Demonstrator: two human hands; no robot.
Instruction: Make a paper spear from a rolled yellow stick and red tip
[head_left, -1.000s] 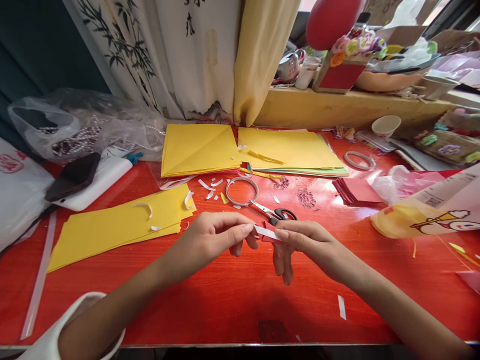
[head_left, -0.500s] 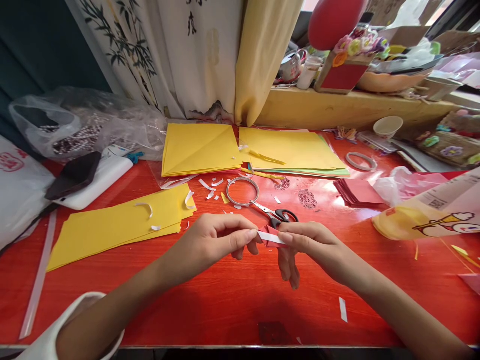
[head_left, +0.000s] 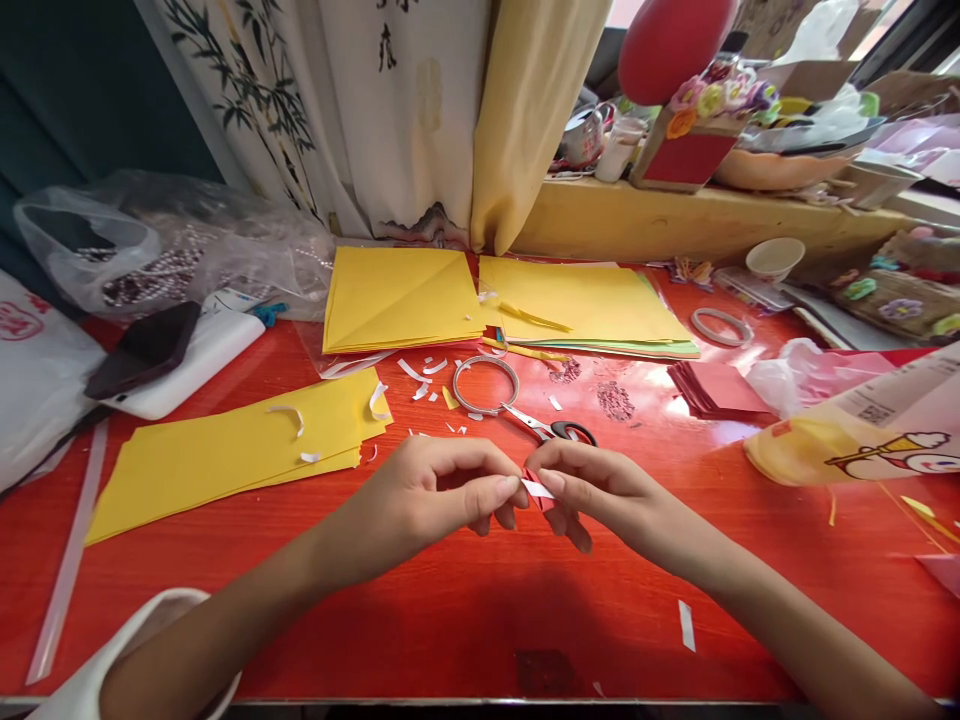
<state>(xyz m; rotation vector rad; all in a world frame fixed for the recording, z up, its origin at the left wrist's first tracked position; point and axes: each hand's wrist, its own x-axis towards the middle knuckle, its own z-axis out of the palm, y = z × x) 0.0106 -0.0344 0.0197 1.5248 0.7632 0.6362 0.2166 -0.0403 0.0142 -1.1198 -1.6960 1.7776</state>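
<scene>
Both hands meet above the red table (head_left: 420,610), near its middle. Between them is a small folded piece of red paper (head_left: 546,503) with a white strip (head_left: 537,489) across its top. My left hand (head_left: 442,485) pinches the left end between thumb and index finger. From the other side my right hand (head_left: 600,485) pinches the right end, thumb on the white strip and fingers curled beneath. Much of the red paper is covered by fingertips. Just beyond the hands lie scissors (head_left: 541,424) with black handles, their tips by a tape roll (head_left: 486,386).
Yellow paper stacks (head_left: 401,300) lie at the back, with yellow strips (head_left: 240,440) at left. White scraps (head_left: 412,370) are scattered about. A red paper stack (head_left: 712,390) and a plastic cup (head_left: 847,430) stand right. A phone (head_left: 146,350) rests on a white box (head_left: 202,365).
My right hand has shifted left and its fingers have curled in closer to my left hand. Less of the red paper and white strip shows between the fingertips.
</scene>
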